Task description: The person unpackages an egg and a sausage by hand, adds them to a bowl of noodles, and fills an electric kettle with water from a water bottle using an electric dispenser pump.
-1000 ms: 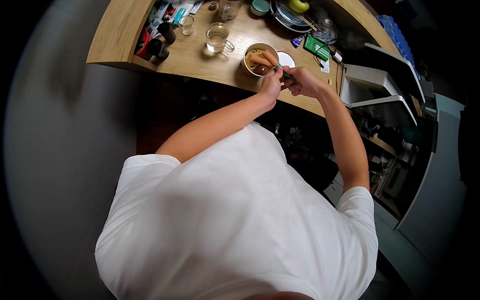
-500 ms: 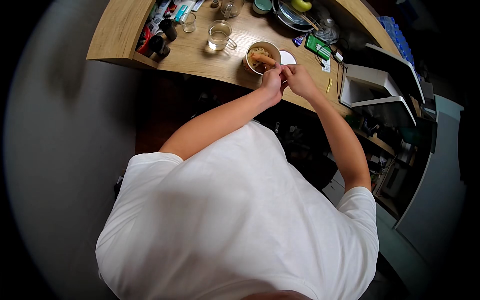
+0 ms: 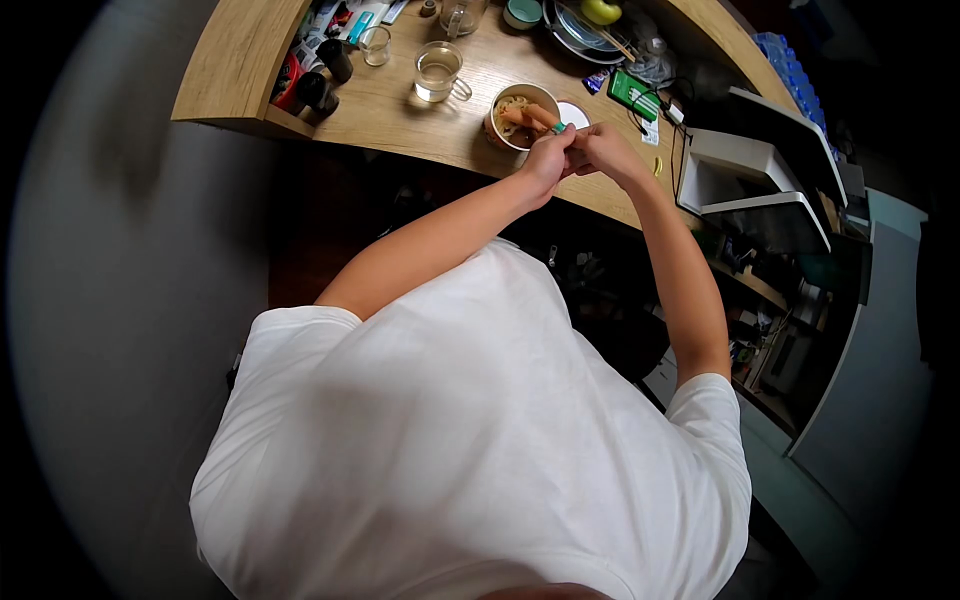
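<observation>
My left hand [image 3: 548,160] is closed on a sausage [image 3: 541,116], which points up and left over a paper cup of noodles [image 3: 494,128]. A bit of teal wrapper [image 3: 560,127] shows at the sausage's lower end. Inside the cup, a second orange-brown piece [image 3: 513,116] like sausage lies on the noodles. My right hand [image 3: 604,152] is closed against my left fingers, just right of the cup. What its fingertips pinch is hidden. A round white lid-like disc [image 3: 574,114] lies on the table behind my hands.
A glass mug [image 3: 438,72] of clear liquid and a smaller glass [image 3: 375,46] stand left of the cup. Behind are stacked plates [image 3: 566,38], a green apple [image 3: 601,10] and a green packet [image 3: 632,92]. A white open box-like thing [image 3: 735,165] stands right, beside a cable.
My hands have shifted slightly right and down. More of the sausage and the teal wrapper now show, and the second piece in the cup is easier to make out.
</observation>
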### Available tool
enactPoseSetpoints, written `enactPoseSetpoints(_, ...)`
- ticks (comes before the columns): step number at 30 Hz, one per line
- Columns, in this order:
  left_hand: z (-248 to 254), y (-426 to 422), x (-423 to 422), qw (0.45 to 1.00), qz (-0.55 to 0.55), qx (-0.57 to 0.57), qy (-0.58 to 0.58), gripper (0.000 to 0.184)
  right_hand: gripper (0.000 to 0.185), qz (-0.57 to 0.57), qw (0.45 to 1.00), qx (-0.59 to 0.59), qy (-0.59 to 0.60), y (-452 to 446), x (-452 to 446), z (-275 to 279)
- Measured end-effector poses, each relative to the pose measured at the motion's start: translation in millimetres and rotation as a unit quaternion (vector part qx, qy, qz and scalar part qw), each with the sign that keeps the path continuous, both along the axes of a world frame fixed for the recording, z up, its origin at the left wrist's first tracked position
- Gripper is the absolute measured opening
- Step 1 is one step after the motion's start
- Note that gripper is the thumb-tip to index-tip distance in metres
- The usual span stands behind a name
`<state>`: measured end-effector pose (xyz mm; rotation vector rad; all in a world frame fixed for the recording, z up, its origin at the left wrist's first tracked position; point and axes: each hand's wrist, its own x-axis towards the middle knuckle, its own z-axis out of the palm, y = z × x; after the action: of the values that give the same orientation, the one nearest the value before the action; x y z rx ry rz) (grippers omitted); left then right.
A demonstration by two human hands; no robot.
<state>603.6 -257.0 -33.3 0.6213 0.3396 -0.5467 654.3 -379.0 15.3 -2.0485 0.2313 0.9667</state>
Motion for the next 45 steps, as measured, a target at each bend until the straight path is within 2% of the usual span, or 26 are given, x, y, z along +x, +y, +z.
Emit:
enactPoseSetpoints(2,-9.9,-2.0,3.1,1.000,-0.008,0.006,-0.008,0.032,0.028,0.025,1.000,-0.008,0.013,-1.3,4.7,5.7)
enactPoseSetpoints(4,-10.8,2.7,4.0,0.996,-0.062,0.033,-0.047,0.034,0.026,0.072,0.997,-0.009,0.009,-0.3,4.5,11.9)
enactPoseSetpoints(8,-11.4,12.0,7.2,0.990,-0.109,0.061,-0.074,0.038,0.023,0.089,0.995,-0.040,-0.010,1.1,4.4,13.7)
enactPoseSetpoints(11,8.5,23.9,-0.2,0.984,-0.146,0.091,-0.053,0.047,0.022,0.085,0.993,-0.016,-0.075,-3.8,7.1,-7.5)
enactPoseSetpoints(13,16.6,33.9,-7.9,0.978,-0.182,0.105,-0.002,0.055,0.026,0.146,0.962,-0.102,-0.205,1.2,8.2,-10.1)
enactPoseSetpoints(17,12.4,54.6,-25.1,0.961,-0.259,0.093,-0.015,0.058,0.031,0.156,0.939,-0.163,-0.260,4.6,9.3,-22.2)
enactPoseSetpoints(20,5.8,71.9,-27.2,0.960,-0.252,0.113,-0.035,0.054,0.035,0.162,0.927,-0.170,-0.292,10.8,0.5,-21.0)
enactPoseSetpoints(23,-10.8,79.8,-20.1,0.953,-0.230,0.186,-0.062,0.043,0.037,0.197,0.913,-0.172,-0.312,13.8,0.3,-27.4)
enactPoseSetpoints(30,-26.8,87.0,-8.4,0.925,-0.224,0.275,-0.136,0.033,0.032,0.215,0.874,-0.141,-0.412,7.9,0.7,-58.7)
enactPoseSetpoints(36,-17.9,95.4,-7.5,0.917,-0.231,0.299,-0.133,0.031,0.024,0.241,0.840,-0.147,-0.463,7.8,-0.1,-51.8)
enactPoseSetpoints(38,-18.3,96.6,-7.4,0.915,-0.233,0.302,-0.130,0.031,0.018,0.337,0.778,-0.202,-0.491,3.9,0.1,-53.4)
enactPoseSetpoints(41,-22.2,97.2,-7.3,0.914,-0.234,0.307,-0.126,0.031,0.018,0.377,0.748,-0.215,-0.502,6.4,-4.5,-48.7)
enactPoseSetpoints(45,-23.8,97.6,-8.7,0.918,-0.235,0.297,-0.118,0.031,0.017,0.342,0.750,-0.203,-0.528,14.8,-14.4,-28.2)
